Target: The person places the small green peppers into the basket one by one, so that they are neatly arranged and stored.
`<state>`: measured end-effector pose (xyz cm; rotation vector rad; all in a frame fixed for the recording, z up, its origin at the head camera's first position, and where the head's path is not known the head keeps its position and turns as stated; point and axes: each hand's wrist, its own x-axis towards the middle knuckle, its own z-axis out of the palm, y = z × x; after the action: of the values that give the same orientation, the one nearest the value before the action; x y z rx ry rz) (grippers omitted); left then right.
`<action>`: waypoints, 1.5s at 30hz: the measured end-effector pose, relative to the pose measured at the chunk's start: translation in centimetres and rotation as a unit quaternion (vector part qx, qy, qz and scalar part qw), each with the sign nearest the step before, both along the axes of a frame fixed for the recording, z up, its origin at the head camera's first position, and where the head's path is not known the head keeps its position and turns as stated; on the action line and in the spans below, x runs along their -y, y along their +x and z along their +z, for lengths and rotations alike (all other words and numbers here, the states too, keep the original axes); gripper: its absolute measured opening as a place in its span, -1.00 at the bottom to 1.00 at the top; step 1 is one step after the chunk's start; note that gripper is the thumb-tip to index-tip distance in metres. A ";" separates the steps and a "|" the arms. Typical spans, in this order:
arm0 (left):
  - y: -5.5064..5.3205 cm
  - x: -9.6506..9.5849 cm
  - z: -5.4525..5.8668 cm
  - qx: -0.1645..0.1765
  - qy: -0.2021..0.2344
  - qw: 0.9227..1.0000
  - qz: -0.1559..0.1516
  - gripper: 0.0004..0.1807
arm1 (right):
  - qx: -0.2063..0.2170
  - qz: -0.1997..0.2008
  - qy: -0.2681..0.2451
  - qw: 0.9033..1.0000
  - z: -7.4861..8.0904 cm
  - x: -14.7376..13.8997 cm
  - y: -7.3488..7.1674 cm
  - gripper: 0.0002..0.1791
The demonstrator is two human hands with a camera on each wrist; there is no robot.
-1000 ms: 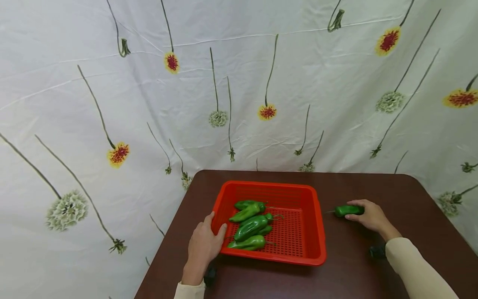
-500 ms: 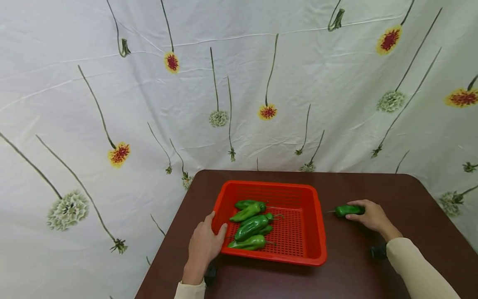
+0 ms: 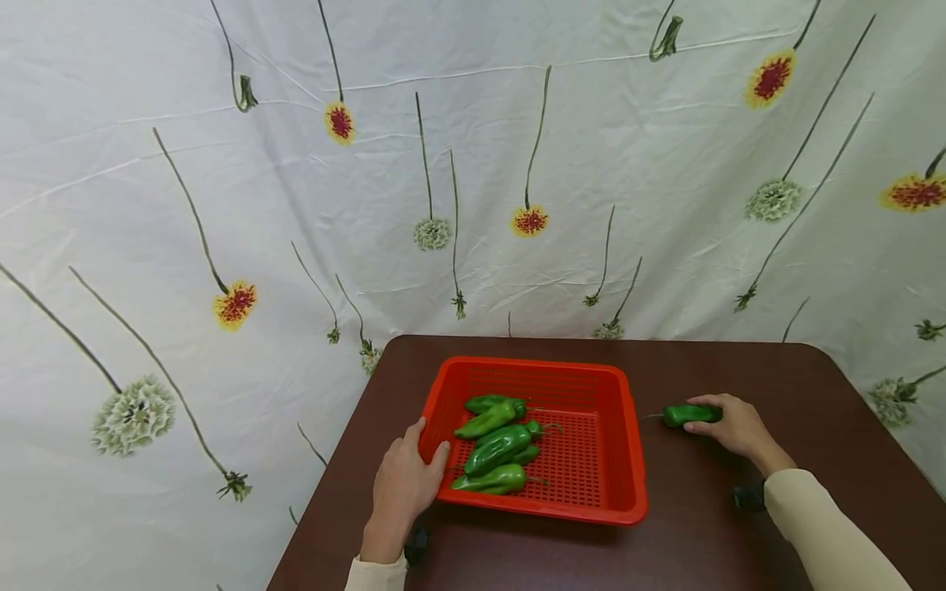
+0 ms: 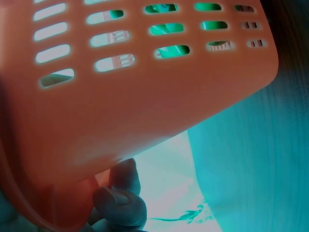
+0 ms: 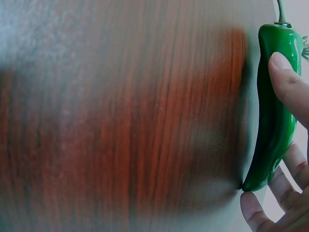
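Observation:
A red plastic basket with slotted sides stands on the dark wooden table, several green peppers lying in its left half. My left hand grips the basket's left rim near the front corner; in the left wrist view its fingers curl beneath the rim. To the right of the basket, my right hand holds one more green pepper between thumb and fingers, its stem pointing towards the basket. The right wrist view shows the thumb lying along the pepper, which is on or just above the tabletop.
The dark wooden table has rounded far corners. Behind it hangs a white cloth printed with flowers and stems. Dark wrist devices sit under both wrists.

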<state>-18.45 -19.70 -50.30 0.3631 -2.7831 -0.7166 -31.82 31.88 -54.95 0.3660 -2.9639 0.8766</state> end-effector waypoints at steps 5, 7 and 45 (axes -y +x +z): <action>0.0 0.0 0.0 -0.002 0.000 1.000 -0.001 -0.25 | 0.000 -0.004 -0.001 1.000 0.2 0.0 0.1 -0.36; 0.0 0.0 0.0 -0.002 -0.001 1.000 -0.001 -0.25 | -0.001 -0.006 -0.001 1.000 0.2 0.1 0.1 -0.36; 0.0 0.1 0.2 -0.013 -0.004 1.000 -0.013 -0.25 | -0.059 -0.028 -0.064 0.996 7.4 3.0 0.0 -0.32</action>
<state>-18.46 -19.82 -50.10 0.3146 -2.7711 -0.7107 -31.85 28.88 -47.51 0.3173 -2.7796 0.9971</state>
